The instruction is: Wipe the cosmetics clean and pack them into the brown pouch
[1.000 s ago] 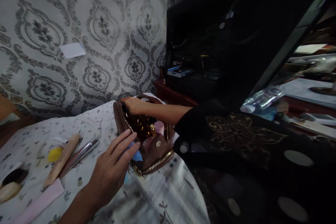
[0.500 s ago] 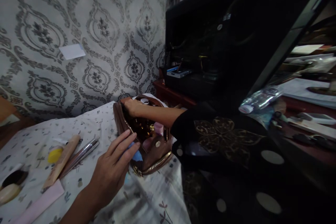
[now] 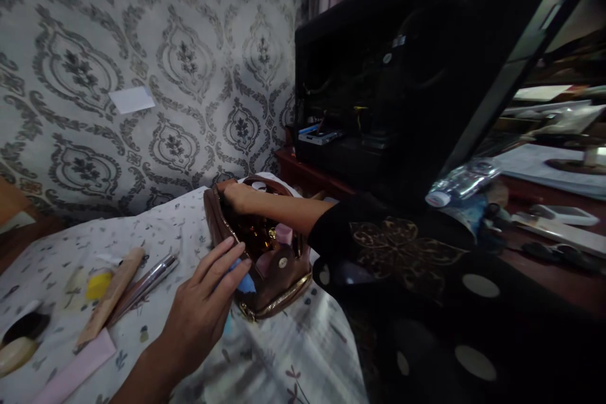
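A brown zippered handbag [image 3: 279, 287] gapes on the patterned cloth, with a pink item [image 3: 284, 233] and shiny gold-toned things inside. My right hand [image 3: 237, 197] reaches into its far left corner; the fingers are hidden by the bag's side, so what they touch cannot be seen. At the near left edge, my left hand [image 3: 201, 303] has its fingers stretched out against the bag. A crumpled blue piece [image 3: 246, 283] shows beside those fingertips; the left thumb is out of sight, and whether the hand grips the blue piece is unclear.
Left on the cloth lie a beige tube [image 3: 111, 297], a silver pen-like stick [image 3: 151, 278], a yellow-capped item [image 3: 98, 285], a pink tube [image 3: 78, 366] and a dark oval item [image 3: 28, 326]. Beyond the right arm are a large black screen [image 3: 379, 95] and a clear plastic bottle [image 3: 461, 182].
Both hands keep almost the same place at the handbag. The view has shifted slightly, and the right sleeve has moved a little.
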{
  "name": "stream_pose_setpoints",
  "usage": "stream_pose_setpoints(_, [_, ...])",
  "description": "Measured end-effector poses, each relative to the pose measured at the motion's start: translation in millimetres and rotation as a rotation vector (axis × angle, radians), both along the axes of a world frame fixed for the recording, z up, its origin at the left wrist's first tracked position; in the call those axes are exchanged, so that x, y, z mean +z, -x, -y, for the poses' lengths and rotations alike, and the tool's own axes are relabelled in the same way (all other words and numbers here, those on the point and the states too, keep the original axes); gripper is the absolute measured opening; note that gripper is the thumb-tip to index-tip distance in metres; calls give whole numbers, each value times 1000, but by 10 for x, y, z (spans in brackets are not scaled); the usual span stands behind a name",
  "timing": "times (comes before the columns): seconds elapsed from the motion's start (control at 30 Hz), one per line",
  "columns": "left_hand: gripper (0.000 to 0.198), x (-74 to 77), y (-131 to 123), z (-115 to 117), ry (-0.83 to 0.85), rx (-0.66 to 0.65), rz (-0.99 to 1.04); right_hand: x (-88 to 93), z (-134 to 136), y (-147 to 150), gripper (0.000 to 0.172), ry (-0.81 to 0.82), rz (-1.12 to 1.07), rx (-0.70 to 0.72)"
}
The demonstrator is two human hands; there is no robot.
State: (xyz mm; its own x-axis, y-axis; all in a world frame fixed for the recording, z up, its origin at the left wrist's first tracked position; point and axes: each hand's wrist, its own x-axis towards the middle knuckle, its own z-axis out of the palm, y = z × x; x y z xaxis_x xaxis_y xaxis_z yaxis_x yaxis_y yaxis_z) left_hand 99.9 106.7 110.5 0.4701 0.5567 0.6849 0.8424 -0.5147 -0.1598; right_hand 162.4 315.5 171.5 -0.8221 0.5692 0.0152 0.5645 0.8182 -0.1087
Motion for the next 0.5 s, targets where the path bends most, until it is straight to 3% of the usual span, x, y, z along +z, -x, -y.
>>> stream_pose_setpoints(0.13, [42,12,4,3,9,1,-10,80,18,-64,38,-4,-16,-4])
stream_pose_setpoints(0.37, [45,-2,15,10,32,-2,10,415,200,-320,29,-14,-79,-38])
stream_pose_setpoints(0.5, [45,-10,18,16,34,-2,9,417,307,-417,30,-45,-64,17])
